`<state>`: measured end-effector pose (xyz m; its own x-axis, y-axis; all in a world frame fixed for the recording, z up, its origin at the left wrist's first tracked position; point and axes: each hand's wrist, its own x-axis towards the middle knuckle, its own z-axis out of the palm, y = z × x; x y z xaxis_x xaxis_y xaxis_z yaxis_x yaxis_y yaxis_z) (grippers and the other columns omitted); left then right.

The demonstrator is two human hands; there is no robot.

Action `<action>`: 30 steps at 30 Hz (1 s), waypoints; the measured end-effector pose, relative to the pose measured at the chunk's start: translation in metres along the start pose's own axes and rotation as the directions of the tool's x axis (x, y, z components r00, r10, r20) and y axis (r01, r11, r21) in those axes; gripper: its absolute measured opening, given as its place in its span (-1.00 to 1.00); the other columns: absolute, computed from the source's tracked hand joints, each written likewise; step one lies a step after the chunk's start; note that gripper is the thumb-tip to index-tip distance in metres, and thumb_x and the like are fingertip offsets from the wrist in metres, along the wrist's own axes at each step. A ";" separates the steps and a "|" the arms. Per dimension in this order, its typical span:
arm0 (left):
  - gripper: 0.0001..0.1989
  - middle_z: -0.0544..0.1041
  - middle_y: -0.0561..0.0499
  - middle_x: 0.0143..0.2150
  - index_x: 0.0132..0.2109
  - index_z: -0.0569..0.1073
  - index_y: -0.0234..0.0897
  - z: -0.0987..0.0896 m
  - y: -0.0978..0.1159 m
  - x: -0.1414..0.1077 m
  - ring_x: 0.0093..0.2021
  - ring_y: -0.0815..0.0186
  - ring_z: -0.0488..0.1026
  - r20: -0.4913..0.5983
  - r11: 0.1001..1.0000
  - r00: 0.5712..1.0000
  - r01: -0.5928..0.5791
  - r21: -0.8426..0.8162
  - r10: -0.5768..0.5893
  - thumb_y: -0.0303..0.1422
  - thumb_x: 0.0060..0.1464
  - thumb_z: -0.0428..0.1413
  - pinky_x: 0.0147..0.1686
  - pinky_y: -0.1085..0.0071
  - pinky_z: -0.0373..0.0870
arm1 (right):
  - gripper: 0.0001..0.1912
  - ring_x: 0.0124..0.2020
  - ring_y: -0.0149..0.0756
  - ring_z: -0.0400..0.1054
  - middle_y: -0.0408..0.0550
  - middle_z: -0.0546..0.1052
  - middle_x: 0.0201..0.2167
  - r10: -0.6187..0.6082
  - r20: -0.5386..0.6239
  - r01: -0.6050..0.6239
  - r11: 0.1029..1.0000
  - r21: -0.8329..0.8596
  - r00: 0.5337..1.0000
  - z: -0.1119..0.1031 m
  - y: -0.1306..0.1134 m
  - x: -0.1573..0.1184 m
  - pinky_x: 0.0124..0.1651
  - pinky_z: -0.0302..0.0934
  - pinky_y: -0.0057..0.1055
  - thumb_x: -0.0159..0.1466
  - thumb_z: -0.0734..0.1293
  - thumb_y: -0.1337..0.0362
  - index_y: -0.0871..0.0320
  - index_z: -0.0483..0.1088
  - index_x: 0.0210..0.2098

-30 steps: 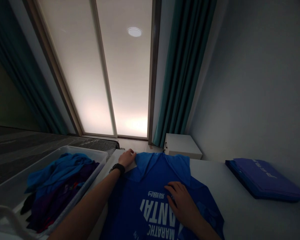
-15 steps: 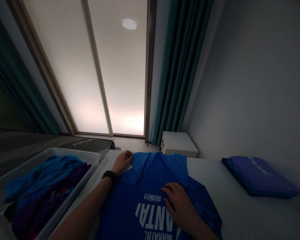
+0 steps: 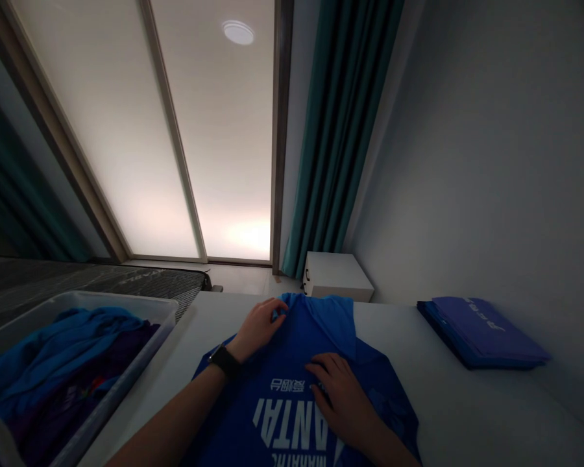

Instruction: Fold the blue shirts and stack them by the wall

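A blue printed T-shirt [image 3: 285,363] lies spread on the white table, its white lettering upside down to me and its lighter blue end at the far edge. My left hand [image 3: 260,329], with a dark watch on the wrist, pinches the lighter blue fabric [image 3: 331,318] near the left of that end; its fingertips are partly hidden. My right hand [image 3: 343,395] rests on the shirt's front beside the lettering, fingers apart and holding nothing.
To the left stands a clear plastic bin [image 3: 168,314] with crumpled blue and purple clothes [image 3: 85,337]. A stack of folded blue and purple garments [image 3: 486,331] lies on the right of the white table [image 3: 448,415]. Beyond the far edge are a white cabinet [image 3: 338,272] and a teal curtain [image 3: 340,130].
My left hand has moved right, bringing the left side of the lighter blue fabric inward over the shirt. My right hand stays on the shirt. The view has shifted slightly.
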<state>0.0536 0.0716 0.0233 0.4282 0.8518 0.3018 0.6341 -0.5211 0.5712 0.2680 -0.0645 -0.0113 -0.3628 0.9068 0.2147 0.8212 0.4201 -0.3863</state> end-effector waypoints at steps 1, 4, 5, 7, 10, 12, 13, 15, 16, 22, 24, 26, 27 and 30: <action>-0.81 0.52 0.01 -0.23 -0.13 0.47 -0.19 0.009 0.004 -0.002 -0.33 0.27 0.41 0.041 1.000 0.999 -0.010 -0.006 0.010 -0.35 0.15 0.01 -0.22 0.34 0.35 | -0.65 0.10 -0.11 0.24 0.05 0.40 0.04 0.001 -0.002 -0.001 1.000 -0.001 1.000 -0.001 -0.001 0.000 0.15 0.18 -0.10 0.32 0.18 0.34 0.07 0.36 0.07; -0.83 0.52 0.00 -0.26 -0.17 0.49 -0.20 0.032 0.006 -0.009 -0.33 0.26 0.42 0.124 0.999 0.992 -0.021 -0.033 0.025 -0.38 0.14 0.02 -0.23 0.34 0.36 | -0.65 0.09 -0.10 0.24 0.05 0.41 0.03 0.015 -0.003 -0.015 1.000 0.010 1.000 -0.003 -0.002 0.001 0.15 0.18 -0.09 0.31 0.19 0.36 0.08 0.37 0.06; -0.84 0.52 0.00 -0.26 -0.18 0.49 -0.20 0.036 0.004 -0.011 -0.33 0.26 0.43 0.131 0.999 0.991 -0.023 -0.045 0.028 -0.38 0.14 0.03 -0.24 0.34 0.36 | -0.65 0.10 -0.10 0.24 0.05 0.40 0.03 0.018 -0.003 -0.018 1.000 0.016 1.000 -0.003 -0.003 0.001 0.15 0.17 -0.09 0.31 0.19 0.37 0.08 0.37 0.06; -0.84 0.52 -0.01 -0.27 -0.18 0.49 -0.21 0.040 0.000 -0.013 -0.33 0.25 0.43 0.122 0.997 0.992 -0.026 -0.066 0.034 -0.38 0.15 0.02 -0.25 0.35 0.37 | -0.64 0.10 -0.09 0.23 0.04 0.40 0.04 0.021 -0.003 -0.021 0.999 0.027 1.000 -0.003 -0.004 0.001 0.16 0.16 -0.08 0.29 0.19 0.38 0.07 0.37 0.06; -0.85 0.51 0.00 -0.30 -0.20 0.48 -0.21 0.039 -0.002 -0.013 -0.33 0.25 0.43 0.108 0.997 0.993 -0.034 -0.071 0.042 -0.37 0.16 0.02 -0.26 0.35 0.36 | -0.61 0.10 -0.10 0.23 0.03 0.40 0.04 0.034 -0.007 -0.034 0.998 0.051 0.999 -0.004 -0.007 0.000 0.18 0.14 -0.09 0.29 0.20 0.38 0.08 0.34 0.10; -0.85 0.50 0.00 -0.31 -0.21 0.48 -0.22 0.038 -0.003 -0.013 -0.34 0.25 0.42 0.103 0.996 0.994 -0.040 -0.074 0.047 -0.36 0.16 0.01 -0.28 0.35 0.34 | -0.57 0.09 -0.13 0.24 0.02 0.40 0.04 0.056 -0.018 -0.055 0.994 0.091 0.998 -0.007 -0.009 0.001 0.18 0.14 -0.12 0.30 0.19 0.36 0.07 0.29 0.15; -0.85 0.49 0.01 -0.32 -0.22 0.48 -0.22 0.038 -0.003 -0.013 -0.35 0.25 0.41 0.103 0.996 0.994 -0.041 -0.079 0.049 -0.36 0.16 0.01 -0.29 0.36 0.33 | -0.56 0.07 -0.15 0.25 0.02 0.41 0.03 0.070 -0.029 -0.066 0.991 0.114 0.997 -0.009 -0.009 0.002 0.18 0.14 -0.14 0.31 0.18 0.35 0.06 0.26 0.17; -0.85 0.48 0.01 -0.33 -0.21 0.47 -0.22 0.039 -0.003 -0.012 -0.37 0.26 0.40 0.107 0.995 0.993 -0.039 -0.090 0.049 -0.36 0.16 0.01 -0.31 0.36 0.31 | -0.58 0.02 -0.18 0.29 0.00 0.44 -0.02 0.104 -0.061 -0.094 0.984 0.151 0.993 -0.014 -0.002 0.009 0.15 0.16 -0.19 0.33 0.15 0.34 0.06 0.26 0.17; -0.85 0.48 0.02 -0.34 -0.20 0.47 -0.22 0.040 -0.003 -0.012 -0.38 0.27 0.39 0.111 0.995 0.993 -0.034 -0.092 0.044 -0.36 0.16 0.01 -0.32 0.37 0.30 | -0.60 -0.01 -0.19 0.31 0.00 0.45 -0.06 0.123 -0.084 -0.109 0.982 0.153 0.989 -0.017 0.005 0.015 0.12 0.16 -0.21 0.34 0.13 0.34 0.07 0.28 0.15; -0.84 0.45 0.02 -0.35 -0.19 0.48 -0.24 0.041 -0.006 -0.010 -0.38 0.26 0.38 0.148 0.995 0.989 0.002 -0.095 0.012 -0.37 0.13 0.02 -0.34 0.37 0.26 | -0.68 -0.01 -0.19 0.29 0.03 0.47 -0.09 0.366 -0.240 -0.397 0.913 -0.093 0.899 -0.034 0.091 0.065 0.09 0.10 -0.30 0.34 0.14 0.31 0.16 0.40 0.01; -0.83 0.45 0.02 -0.35 -0.19 0.48 -0.23 0.042 -0.007 -0.010 -0.38 0.26 0.37 0.150 0.995 0.989 0.000 -0.102 0.015 -0.37 0.13 0.02 -0.34 0.37 0.26 | -0.64 0.06 -0.15 0.25 0.07 0.44 -0.01 0.495 -0.287 -0.550 0.820 -0.157 0.820 -0.035 0.120 0.080 0.11 0.07 -0.29 0.34 0.16 0.26 0.19 0.37 0.08; -0.83 0.45 0.02 -0.34 -0.18 0.48 -0.23 0.042 -0.008 -0.010 -0.38 0.26 0.37 0.146 0.994 0.989 0.001 -0.107 0.015 -0.37 0.13 0.02 -0.33 0.37 0.25 | -0.62 0.09 -0.07 0.23 0.16 0.42 0.02 0.553 -0.315 -0.618 0.770 -0.162 0.771 -0.032 0.140 0.090 0.08 0.07 -0.24 0.35 0.16 0.21 0.24 0.38 0.06; -0.83 0.45 0.02 -0.34 -0.18 0.48 -0.22 0.043 -0.008 -0.010 -0.37 0.26 0.37 0.145 0.994 0.989 0.002 -0.107 0.014 -0.37 0.13 0.02 -0.32 0.37 0.25 | -0.62 0.09 -0.04 0.23 0.18 0.42 0.01 0.574 -0.324 -0.641 0.751 -0.158 0.752 -0.030 0.146 0.094 0.07 0.08 -0.22 0.36 0.15 0.19 0.25 0.41 0.02; -0.84 0.45 0.02 -0.34 -0.19 0.48 -0.22 0.043 -0.009 -0.010 -0.37 0.26 0.36 0.144 0.994 0.990 0.008 -0.109 0.007 -0.36 0.12 0.03 -0.32 0.36 0.24 | -0.59 0.06 0.01 0.25 0.19 0.43 -0.04 0.608 -0.346 -0.682 0.715 -0.151 0.714 -0.020 0.156 0.102 0.04 0.08 -0.18 0.37 0.13 0.10 0.24 0.48 -0.12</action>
<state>0.0715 0.0657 -0.0180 0.5210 0.8314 0.1933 0.5637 -0.5051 0.6536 0.3675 0.0927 -0.0320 0.3928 0.8907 0.2286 0.9013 -0.3236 -0.2878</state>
